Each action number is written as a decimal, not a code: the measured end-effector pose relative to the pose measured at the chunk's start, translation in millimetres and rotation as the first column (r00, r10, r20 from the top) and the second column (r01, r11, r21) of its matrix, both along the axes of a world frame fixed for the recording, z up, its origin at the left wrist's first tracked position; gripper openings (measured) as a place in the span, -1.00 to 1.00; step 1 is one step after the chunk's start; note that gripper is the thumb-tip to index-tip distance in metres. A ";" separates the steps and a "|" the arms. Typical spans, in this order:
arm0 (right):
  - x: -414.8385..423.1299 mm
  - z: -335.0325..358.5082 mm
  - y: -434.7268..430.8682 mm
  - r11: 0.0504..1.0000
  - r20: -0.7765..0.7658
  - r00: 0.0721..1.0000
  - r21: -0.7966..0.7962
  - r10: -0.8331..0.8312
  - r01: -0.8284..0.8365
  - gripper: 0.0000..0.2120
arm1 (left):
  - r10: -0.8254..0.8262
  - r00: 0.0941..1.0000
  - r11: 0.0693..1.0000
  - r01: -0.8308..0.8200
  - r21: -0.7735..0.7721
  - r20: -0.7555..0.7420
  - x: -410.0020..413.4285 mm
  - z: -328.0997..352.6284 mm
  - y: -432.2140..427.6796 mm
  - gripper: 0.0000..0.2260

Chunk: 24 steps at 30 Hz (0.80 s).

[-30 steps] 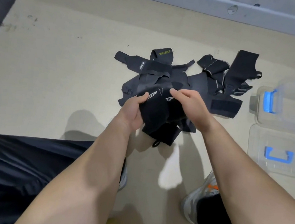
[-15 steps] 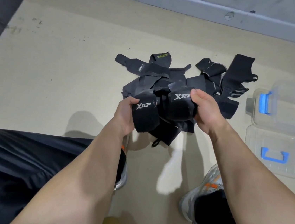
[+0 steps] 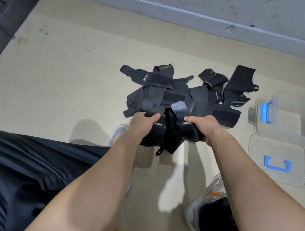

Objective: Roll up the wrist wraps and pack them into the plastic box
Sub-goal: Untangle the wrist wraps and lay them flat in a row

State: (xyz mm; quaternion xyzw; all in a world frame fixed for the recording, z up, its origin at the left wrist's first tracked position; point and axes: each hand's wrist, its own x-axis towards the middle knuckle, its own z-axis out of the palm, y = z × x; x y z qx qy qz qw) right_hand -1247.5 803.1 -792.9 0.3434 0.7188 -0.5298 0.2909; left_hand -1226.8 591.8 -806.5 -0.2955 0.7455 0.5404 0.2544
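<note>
Nearest me, my left hand (image 3: 143, 123) and right hand (image 3: 206, 128) each clench a black wrap (image 3: 166, 136) with white lettering, holding it just above the floor (image 3: 65, 86) at the near edge of the pile (image 3: 179, 93). The pile lies loose and tangled beyond my knuckles. To its right sits the lid (image 3: 275, 160), then the open box (image 3: 290, 116), near the wall (image 3: 197, 16).

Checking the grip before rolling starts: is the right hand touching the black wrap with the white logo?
Touching. The head view shows the right hand closed over the logo wrap, fingers curled across its top edge, no gap visible.
</note>
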 end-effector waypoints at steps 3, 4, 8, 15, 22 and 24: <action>4.3 -1.6 5.3 0.982 0.054 0.989 0.123 0.138 -0.144 -0.80 | -0.055 0.997 0.992 0.061 -0.109 0.056 7.8 -1.8 -6.6 -0.82; 6.0 -1.0 6.3 0.976 0.058 0.984 0.127 0.168 -0.174 -0.88 | -0.062 0.997 0.991 0.066 -0.113 0.039 9.0 1.9 -9.0 -0.81; 10.7 -4.0 10.9 0.956 -0.030 0.993 0.277 0.115 -0.102 -0.93 | 0.045 0.996 0.977 -0.029 0.213 -0.073 -4.7 45.2 -12.9 -0.72; 11.5 6.4 4.0 0.999 -0.256 0.966 -0.023 -0.032 0.027 -0.66 | 0.011 0.995 0.925 0.026 0.379 -0.095 -25.7 84.7 -7.0 -0.80; 7.5 82.3 3.4 0.976 -0.378 0.926 -0.205 -0.015 -0.068 -0.68 | 0.311 0.946 0.719 -0.298 0.628 0.092 -13.5 68.0 17.9 -0.49; 6.5 94.6 8.7 0.971 -0.371 0.929 -0.226 -0.009 -0.081 -0.73 | 0.344 0.935 0.676 -0.308 0.669 0.084 -19.1 71.7 21.4 -0.51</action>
